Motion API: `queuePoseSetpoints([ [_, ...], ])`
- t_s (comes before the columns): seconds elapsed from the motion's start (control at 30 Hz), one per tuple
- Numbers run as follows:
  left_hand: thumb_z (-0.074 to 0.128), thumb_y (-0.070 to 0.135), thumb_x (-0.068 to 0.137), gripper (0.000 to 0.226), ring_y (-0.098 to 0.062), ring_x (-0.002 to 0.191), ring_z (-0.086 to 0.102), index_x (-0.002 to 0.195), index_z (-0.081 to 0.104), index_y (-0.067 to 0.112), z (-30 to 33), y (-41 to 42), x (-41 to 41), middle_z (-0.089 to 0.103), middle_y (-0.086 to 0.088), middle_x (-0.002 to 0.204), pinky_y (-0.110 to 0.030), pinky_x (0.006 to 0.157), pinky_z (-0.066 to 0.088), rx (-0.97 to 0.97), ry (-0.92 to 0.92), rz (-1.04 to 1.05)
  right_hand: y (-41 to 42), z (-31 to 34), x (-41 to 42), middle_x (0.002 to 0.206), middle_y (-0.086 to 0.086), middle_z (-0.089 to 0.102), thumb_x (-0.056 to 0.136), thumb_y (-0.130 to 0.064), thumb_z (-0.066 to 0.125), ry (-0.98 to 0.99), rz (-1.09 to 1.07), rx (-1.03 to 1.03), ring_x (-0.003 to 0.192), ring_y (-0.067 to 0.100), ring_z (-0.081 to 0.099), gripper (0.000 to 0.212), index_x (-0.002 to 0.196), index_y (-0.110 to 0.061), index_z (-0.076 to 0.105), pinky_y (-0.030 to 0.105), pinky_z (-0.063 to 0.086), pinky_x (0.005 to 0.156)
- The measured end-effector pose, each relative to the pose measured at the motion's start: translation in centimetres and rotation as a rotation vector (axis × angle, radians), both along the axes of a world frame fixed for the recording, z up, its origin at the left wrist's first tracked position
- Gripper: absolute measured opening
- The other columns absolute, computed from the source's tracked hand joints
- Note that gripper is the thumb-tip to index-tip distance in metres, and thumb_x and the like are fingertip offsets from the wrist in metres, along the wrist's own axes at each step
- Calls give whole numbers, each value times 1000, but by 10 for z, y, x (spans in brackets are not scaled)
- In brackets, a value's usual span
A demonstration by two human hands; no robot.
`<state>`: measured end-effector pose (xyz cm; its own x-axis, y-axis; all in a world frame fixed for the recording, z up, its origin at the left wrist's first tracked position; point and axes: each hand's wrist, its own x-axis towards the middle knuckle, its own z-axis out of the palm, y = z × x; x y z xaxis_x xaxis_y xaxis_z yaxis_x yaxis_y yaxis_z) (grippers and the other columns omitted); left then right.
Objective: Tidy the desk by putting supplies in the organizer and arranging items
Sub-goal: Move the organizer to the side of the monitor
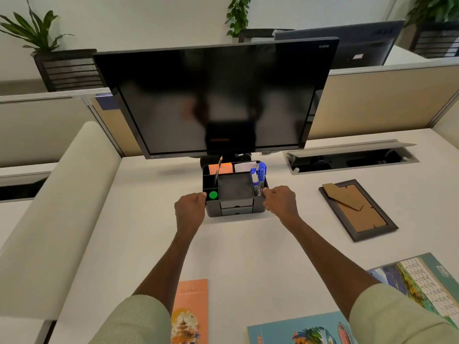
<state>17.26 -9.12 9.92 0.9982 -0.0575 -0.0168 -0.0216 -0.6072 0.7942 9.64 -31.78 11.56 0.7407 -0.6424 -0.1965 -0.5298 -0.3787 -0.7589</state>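
A black desk organizer (pixel 236 207) stands on the white desk just in front of the monitor's foot. It holds blue markers (pixel 258 178) at its right, a green-capped item (pixel 213 195) at its front left, a pencil (pixel 218 170) and orange sticky notes (pixel 223 168) at the back. My left hand (pixel 190 207) grips the organizer's left side. On the opposite wall my right hand (pixel 280 202) grips as well. Both arms reach forward over the desk.
A large dark monitor (pixel 213 100) rises behind the organizer. A picture frame (pixel 357 209) lies face down at the right. A calendar (pixel 422 279), a blue booklet (pixel 298 331) and an orange booklet (pixel 190 311) lie near the front edge. An open cable tray (pixel 352 157) sits back right.
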Motion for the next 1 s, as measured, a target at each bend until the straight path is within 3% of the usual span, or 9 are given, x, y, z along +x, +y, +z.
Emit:
queuePoseSetpoints([
  [0.13,56,31,95,35,-20,70,65,74,75,10,7,1,7,72,-8,68,-22,60,41,43,12,-10,-2,-1,2,71,13,71,94,-28,54,4,-34,66,70,29,70,35,78,0,70,43,59,74],
  [0.27,59,34,92,33,-19,68,69,84,76,7,15,-1,18,74,-7,71,-27,71,52,140,85,-91,-4,-5,7,65,13,66,89,-22,53,32,-68,183,56,26,64,28,73,-1,62,40,58,66],
  [0.37,54,30,86,38,-30,73,71,75,73,-1,19,-1,28,73,-15,70,-40,79,56,258,186,-214,-5,-9,10,74,15,71,89,-23,53,59,-59,171,67,30,71,27,83,0,65,45,61,71],
  [0.43,54,18,84,32,-33,74,71,70,68,-7,20,-4,33,72,-19,71,-41,76,57,267,215,-229,-5,-8,12,80,16,72,90,-22,53,83,-47,140,75,30,71,26,87,1,65,44,60,75],
  [0.57,53,14,81,30,-31,66,68,65,66,-8,24,-3,25,71,-14,64,-27,57,51,243,236,-192,-2,-2,14,71,13,62,89,-13,55,127,-1,94,62,25,60,17,77,-1,57,30,50,58],
  [0.7,44,26,63,41,-35,71,71,62,66,-8,21,21,11,70,-17,61,-43,71,58,120,261,-142,8,2,15,77,16,67,93,-19,51,84,75,126,69,29,66,23,80,-3,61,37,59,65],
  [0.8,49,18,73,34,-34,67,70,48,55,-3,23,44,-3,69,-14,56,-40,66,56,94,251,-62,26,10,27,56,5,56,89,-14,51,133,172,-28,49,18,53,30,59,-9,49,24,43,49],
  [0.87,51,9,80,36,-33,64,70,47,54,-5,21,62,-10,69,-13,55,-37,61,54,56,244,25,44,17,35,48,1,47,85,-11,52,127,192,-92,43,13,41,33,53,-8,44,24,31,45],
  [1.0,52,6,86,34,-24,58,71,64,62,-18,22,99,-21,69,-11,55,-26,57,51,-13,234,174,83,20,55,61,5,55,91,-18,53,112,340,-195,54,14,49,29,67,-4,59,23,35,48],
])
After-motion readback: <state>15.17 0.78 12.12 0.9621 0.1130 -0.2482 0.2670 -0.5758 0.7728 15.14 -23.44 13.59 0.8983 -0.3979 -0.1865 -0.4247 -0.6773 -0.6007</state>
